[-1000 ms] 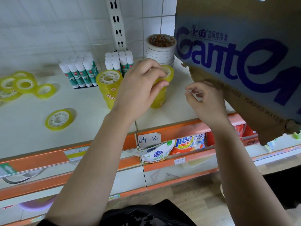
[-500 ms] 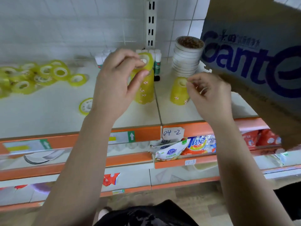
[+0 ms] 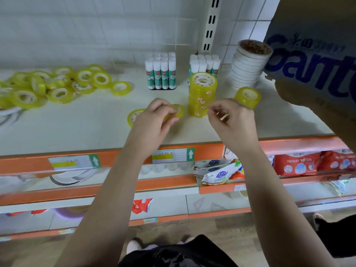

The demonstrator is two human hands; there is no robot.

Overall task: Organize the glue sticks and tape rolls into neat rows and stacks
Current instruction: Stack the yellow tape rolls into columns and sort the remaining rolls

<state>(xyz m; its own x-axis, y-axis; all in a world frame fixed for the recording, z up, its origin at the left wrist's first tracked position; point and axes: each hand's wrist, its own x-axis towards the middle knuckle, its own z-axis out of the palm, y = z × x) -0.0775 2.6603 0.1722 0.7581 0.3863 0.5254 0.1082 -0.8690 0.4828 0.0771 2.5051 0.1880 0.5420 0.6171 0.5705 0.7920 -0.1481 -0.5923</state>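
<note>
My left hand (image 3: 157,117) pinches a yellow tape roll (image 3: 176,111) just above the white shelf (image 3: 77,132). My right hand (image 3: 229,118) has curled fingers around a small tan scrap (image 3: 223,117). Between and behind the hands stands a tall stack of yellow tape rolls (image 3: 202,94). A shorter yellow stack (image 3: 247,97) sits to its right. One loose roll (image 3: 133,116) lies flat left of my left hand. A heap of yellow rolls (image 3: 55,87) covers the shelf's left side. Two upright groups of glue sticks (image 3: 161,72) (image 3: 205,64) stand at the back.
A stack of white tape rolls (image 3: 248,66) stands at the back right, beside a big cardboard box (image 3: 316,60) that overhangs the shelf's right end. An orange rail (image 3: 119,158) edges the shelf. Lower shelves hold packaged goods (image 3: 219,174).
My left hand has come down from the top of the tall stack with a yellow roll, to just above the shelf. The view has shifted so more of the left heap shows.
</note>
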